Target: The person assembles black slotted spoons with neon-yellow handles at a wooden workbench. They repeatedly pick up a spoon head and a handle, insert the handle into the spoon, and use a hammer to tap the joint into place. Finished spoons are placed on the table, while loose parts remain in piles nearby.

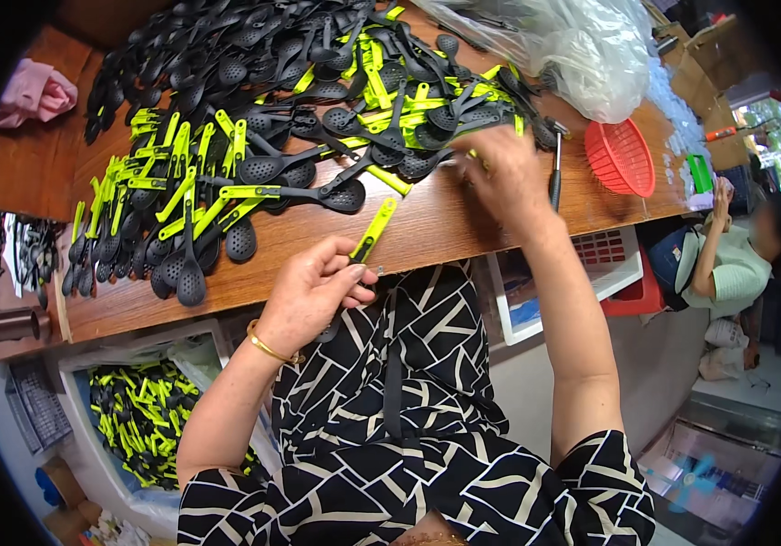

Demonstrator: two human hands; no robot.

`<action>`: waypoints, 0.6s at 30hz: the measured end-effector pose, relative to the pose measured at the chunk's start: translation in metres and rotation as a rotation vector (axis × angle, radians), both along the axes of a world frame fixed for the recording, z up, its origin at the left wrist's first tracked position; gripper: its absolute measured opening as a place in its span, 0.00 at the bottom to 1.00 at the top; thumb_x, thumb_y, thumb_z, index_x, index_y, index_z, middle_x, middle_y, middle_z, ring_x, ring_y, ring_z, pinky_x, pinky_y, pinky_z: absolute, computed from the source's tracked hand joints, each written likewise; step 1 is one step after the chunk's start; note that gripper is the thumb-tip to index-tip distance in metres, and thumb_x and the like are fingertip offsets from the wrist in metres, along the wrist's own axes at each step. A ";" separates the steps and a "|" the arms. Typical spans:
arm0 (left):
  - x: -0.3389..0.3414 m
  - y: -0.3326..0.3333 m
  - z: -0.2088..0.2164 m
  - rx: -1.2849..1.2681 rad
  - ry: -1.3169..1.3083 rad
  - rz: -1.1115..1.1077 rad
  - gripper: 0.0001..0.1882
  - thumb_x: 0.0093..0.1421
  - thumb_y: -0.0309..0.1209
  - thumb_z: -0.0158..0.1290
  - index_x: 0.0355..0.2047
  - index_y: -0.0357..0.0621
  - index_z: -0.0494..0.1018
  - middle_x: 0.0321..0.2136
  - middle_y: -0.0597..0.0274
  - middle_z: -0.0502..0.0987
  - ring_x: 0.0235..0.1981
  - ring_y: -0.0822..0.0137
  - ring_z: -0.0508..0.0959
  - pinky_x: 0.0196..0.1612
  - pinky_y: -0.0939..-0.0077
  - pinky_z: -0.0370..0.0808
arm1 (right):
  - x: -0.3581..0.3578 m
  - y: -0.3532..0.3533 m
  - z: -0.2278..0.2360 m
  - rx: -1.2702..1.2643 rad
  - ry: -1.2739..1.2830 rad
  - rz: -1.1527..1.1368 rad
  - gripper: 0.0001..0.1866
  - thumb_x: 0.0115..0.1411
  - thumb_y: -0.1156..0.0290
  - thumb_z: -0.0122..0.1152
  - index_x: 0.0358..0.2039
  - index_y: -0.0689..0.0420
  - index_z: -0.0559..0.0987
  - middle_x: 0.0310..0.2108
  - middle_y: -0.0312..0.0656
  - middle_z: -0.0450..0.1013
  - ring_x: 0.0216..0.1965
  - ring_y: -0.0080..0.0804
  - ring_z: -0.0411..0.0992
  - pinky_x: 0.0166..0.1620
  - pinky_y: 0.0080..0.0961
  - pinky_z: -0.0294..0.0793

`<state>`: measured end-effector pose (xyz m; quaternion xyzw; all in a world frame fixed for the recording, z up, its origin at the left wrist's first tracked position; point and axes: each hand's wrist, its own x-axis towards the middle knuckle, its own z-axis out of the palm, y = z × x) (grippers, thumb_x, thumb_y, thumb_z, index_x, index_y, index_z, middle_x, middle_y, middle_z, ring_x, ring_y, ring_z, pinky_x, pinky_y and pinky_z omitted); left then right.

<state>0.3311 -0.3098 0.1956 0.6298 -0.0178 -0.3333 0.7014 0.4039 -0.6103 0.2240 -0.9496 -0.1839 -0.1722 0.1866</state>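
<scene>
My left hand (318,289), wearing a gold bangle, is closed at the table's front edge around a black spoon with a yellow-green handle (376,226). That handle points up and away from me, and the spoon's bowl end is mostly hidden below the hand. To the right, my right hand (507,177) is over the tabletop beside the pile. Its fingers are smeared by motion, so I cannot tell whether they hold anything. A heap of black perforated spoons (263,168) with yellow-green handles covers the far and left parts of the wooden table (318,238).
A hammer (555,168) lies right of my right hand, next to a red plastic basket (620,156). Clear plastic bags (591,55) lie behind. Below the table are a white crate (503,305) and a bin of yellow-green and black pieces (140,414). Another person (736,250) sits at right.
</scene>
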 end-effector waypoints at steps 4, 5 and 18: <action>0.005 -0.006 0.001 0.004 0.004 0.009 0.13 0.72 0.27 0.50 0.53 0.36 0.68 0.39 0.54 0.82 0.37 0.70 0.84 0.39 0.81 0.81 | 0.012 -0.028 -0.002 -0.332 -0.225 -0.099 0.14 0.54 0.69 0.68 0.43 0.49 0.83 0.37 0.39 0.81 0.46 0.38 0.76 0.50 0.37 0.68; 0.006 -0.007 -0.001 -0.007 0.012 0.006 0.12 0.72 0.27 0.50 0.53 0.36 0.68 0.38 0.54 0.82 0.36 0.70 0.84 0.39 0.81 0.81 | 0.014 -0.029 -0.003 -0.316 -0.169 -0.110 0.14 0.54 0.69 0.67 0.43 0.49 0.82 0.37 0.39 0.81 0.46 0.38 0.76 0.50 0.37 0.68; 0.017 -0.005 -0.005 -0.060 0.074 0.028 0.12 0.71 0.29 0.51 0.51 0.37 0.69 0.38 0.54 0.82 0.36 0.69 0.84 0.38 0.80 0.82 | 0.034 -0.044 -0.008 -0.060 -0.002 -0.097 0.12 0.59 0.75 0.61 0.44 0.50 0.81 0.39 0.40 0.81 0.43 0.40 0.78 0.54 0.38 0.69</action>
